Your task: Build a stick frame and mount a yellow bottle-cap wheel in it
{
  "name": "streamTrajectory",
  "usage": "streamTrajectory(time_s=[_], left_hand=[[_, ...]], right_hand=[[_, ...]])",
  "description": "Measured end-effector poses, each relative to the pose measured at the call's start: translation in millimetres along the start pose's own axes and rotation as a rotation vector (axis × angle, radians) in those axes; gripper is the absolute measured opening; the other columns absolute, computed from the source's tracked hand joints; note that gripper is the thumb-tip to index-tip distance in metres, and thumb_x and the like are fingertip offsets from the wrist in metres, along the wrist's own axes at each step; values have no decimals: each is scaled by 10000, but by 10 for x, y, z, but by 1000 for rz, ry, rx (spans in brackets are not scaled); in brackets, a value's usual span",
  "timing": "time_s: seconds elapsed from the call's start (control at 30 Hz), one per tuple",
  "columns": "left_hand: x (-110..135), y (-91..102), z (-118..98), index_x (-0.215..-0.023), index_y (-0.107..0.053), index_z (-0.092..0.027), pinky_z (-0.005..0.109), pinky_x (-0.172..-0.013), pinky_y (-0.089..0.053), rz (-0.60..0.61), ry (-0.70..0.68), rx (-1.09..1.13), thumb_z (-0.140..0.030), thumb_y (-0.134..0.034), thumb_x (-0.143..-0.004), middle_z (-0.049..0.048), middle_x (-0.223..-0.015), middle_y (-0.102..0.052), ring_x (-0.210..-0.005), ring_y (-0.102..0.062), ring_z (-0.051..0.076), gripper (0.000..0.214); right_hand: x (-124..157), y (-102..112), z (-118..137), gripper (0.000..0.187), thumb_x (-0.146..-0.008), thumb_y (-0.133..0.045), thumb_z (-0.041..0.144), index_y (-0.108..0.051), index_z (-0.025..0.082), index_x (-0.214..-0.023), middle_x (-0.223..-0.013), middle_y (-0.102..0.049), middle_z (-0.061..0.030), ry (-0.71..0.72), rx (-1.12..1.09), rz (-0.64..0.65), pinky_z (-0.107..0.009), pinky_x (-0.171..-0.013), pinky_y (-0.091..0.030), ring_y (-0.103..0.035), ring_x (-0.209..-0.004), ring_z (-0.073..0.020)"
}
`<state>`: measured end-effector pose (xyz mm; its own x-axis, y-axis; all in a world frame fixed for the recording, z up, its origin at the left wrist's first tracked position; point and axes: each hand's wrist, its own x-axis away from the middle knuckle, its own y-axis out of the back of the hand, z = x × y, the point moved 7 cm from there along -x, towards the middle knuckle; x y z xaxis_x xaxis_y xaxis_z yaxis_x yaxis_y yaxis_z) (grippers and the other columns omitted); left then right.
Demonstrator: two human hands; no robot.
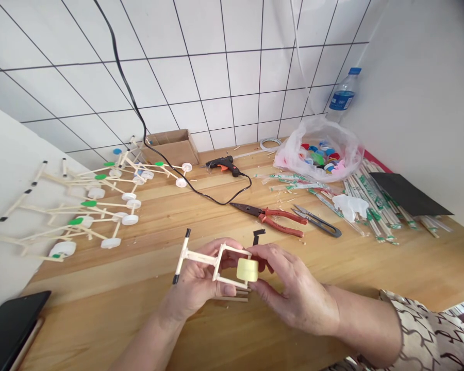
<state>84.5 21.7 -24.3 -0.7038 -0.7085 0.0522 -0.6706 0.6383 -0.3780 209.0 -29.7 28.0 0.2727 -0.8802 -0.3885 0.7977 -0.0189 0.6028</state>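
My left hand (pixel 195 283) grips a small frame of pale wooden sticks (pixel 206 259) with black-tipped ends, held just above the wooden table (pixel 371 268). My right hand (pixel 290 288) pinches a pale yellow bottle cap (pixel 248 270) against the right end of that frame. Both hands have their fingers closed. A short black piece (pixel 258 235) lies on the table just behind the hands. A loose stick (pixel 232 298) lies under them.
Several finished stick-and-cap models (pixel 96 206) lie at the left. Further back are a cardboard box (pixel 173 147), a glue gun (pixel 223 164) with its black cord, red pliers (pixel 274 216), snips (pixel 319 220), a bag of coloured caps (pixel 320 152), wrapped chopsticks (pixel 371 198), a water bottle (pixel 342 95) and a phone (pixel 10 330).
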Motion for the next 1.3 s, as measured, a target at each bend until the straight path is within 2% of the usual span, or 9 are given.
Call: streamTrajectory(time_s=[0.27, 0.4, 0.5, 0.67, 0.83, 0.97, 1.1, 1.3], left_hand=[[-8, -6, -56, -1047, -653, -226, 270, -644, -539, -40, -19, -12, -193, -830, -604, 51, -976, -691, -809, -654, 219, 478], [-25, -3, -61, -1019, -673, -221, 259, -661, -522, -53, -26, -10, -198, -839, -590, 33, -899, -698, -769, -641, 191, 461], [-22, 1, -56, -1033, -670, -210, 267, -652, -523, -63, -15, -13, -214, -838, -592, 45, -906, -697, -769, -645, 203, 472], [-11, -17, -69, -1037, -663, -235, 284, -695, -524, -46, -9, -9, -178, -820, -614, 53, -988, -693, -902, -642, 248, 454], [-14, 5, -48, -1053, -651, -232, 299, -736, -516, -48, -19, -10, -197, -817, -622, 64, -1052, -682, -946, -636, 265, 463], [-25, 6, -8, -1044, -653, -223, 272, -704, -498, -56, 4, 14, -210, -824, -608, 64, -1062, -680, -943, -630, 261, 469], [-45, -20, -2, -1047, -645, -211, 242, -628, -474, -88, 15, 62, -221, -826, -601, 47, -924, -695, -855, -635, 230, 481], [-65, -78, -25, -1006, -639, -218, 263, -676, -475, -51, 12, 51, -231, -796, -648, 22, -869, -689, -795, -632, 201, 391]], right_hand=[[-1, 11, 13, 338, -823, -493, 111, -445, 171, -1153, -898, -639, -73, -2, -2, -2, -313, -698, -517, -591, -765, -176], [-12, 18, 20, 327, -823, -498, 114, -448, 175, -1140, -890, -638, -68, -9, -2, 4, -309, -690, -515, -591, -765, -177], [-15, 33, 28, 340, -814, -509, 107, -446, 164, -1143, -888, -634, -71, -6, 0, 6, -315, -699, -516, -589, -766, -178], [-2, 35, 32, 467, -765, -577, 129, -414, 151, -1201, -954, -628, -90, -7, 0, 16, -334, -738, -522, -599, -845, -198], [19, -12, -36, 487, -760, -604, 141, -410, 176, -1205, -920, -628, -69, -54, 37, 9, -336, -733, -525, -607, -808, -195], [31, -5, -25, 479, -801, -565, 142, -380, 175, -1241, -926, -622, -82, 6, 117, -52, -358, -732, -532, -608, -821, -213], [40, 12, 22, 423, -850, -520, 160, -398, 179, -1254, -1034, -609, -113, 92, 208, -89, -364, -755, -534, -601, -925, -233], [30, 23, 75, 283, -871, -498, 155, -502, 182, -1153, -953, -620, -101, 172, 304, -112, -327, -642, -535, -606, -802, -212]])
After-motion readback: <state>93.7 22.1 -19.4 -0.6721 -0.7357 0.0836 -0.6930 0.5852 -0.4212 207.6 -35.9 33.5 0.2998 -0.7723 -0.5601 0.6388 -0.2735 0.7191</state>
